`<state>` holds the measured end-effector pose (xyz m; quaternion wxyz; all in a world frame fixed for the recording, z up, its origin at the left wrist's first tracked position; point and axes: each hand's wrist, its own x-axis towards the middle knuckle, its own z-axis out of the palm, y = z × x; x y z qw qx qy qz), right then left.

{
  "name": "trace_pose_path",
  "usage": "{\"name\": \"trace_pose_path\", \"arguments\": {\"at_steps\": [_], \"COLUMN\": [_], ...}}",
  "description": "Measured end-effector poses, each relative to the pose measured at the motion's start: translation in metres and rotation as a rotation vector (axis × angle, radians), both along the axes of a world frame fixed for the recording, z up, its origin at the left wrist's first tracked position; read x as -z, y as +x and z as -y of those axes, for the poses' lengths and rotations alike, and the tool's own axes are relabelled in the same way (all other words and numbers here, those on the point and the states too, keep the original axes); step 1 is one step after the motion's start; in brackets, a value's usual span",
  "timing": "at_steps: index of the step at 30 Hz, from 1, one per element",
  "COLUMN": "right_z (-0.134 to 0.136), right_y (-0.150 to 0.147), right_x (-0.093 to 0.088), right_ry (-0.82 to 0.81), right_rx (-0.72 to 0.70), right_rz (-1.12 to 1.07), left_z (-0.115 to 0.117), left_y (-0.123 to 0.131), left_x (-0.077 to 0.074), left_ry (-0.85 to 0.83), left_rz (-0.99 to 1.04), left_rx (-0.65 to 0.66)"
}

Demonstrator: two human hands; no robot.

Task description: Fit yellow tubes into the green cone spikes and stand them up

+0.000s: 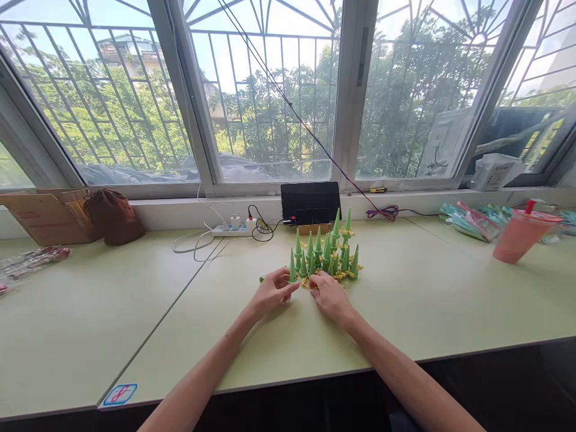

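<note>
A cluster of small green cones (326,252) stands upright on the pale green table (405,312), with little yellow pieces around their bases. My left hand (272,291) rests at the cluster's near left corner, fingers curled in a pinch around the base of the nearest green cone (293,267). My right hand (330,297) lies just beside it at the front of the cluster, fingers bent down onto small yellow pieces (310,283). What the right fingers hold is hidden.
A dark tablet (310,201) leans on the sill behind the cones, beside a power strip (234,228) with cables. A pink lidded cup (517,234) and packets stand at right. A brown pouch (112,216) and cardboard lie at left.
</note>
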<state>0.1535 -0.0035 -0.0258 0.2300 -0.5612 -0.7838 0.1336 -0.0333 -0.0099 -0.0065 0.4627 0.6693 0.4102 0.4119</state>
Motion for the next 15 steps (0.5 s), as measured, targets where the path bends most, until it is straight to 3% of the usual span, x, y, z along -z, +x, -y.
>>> {"name": "trace_pose_path", "arguments": {"at_steps": [15], "right_z": [-0.0031], "right_y": [-0.0022], "right_x": [0.0031], "right_ry": [0.044], "right_rx": [-0.09], "right_rz": [0.029], "left_z": [0.0014], "left_y": [0.0014], "left_x": [-0.002], "left_ry": [0.012], "left_rz": [-0.031], "left_rx": [0.001]}}
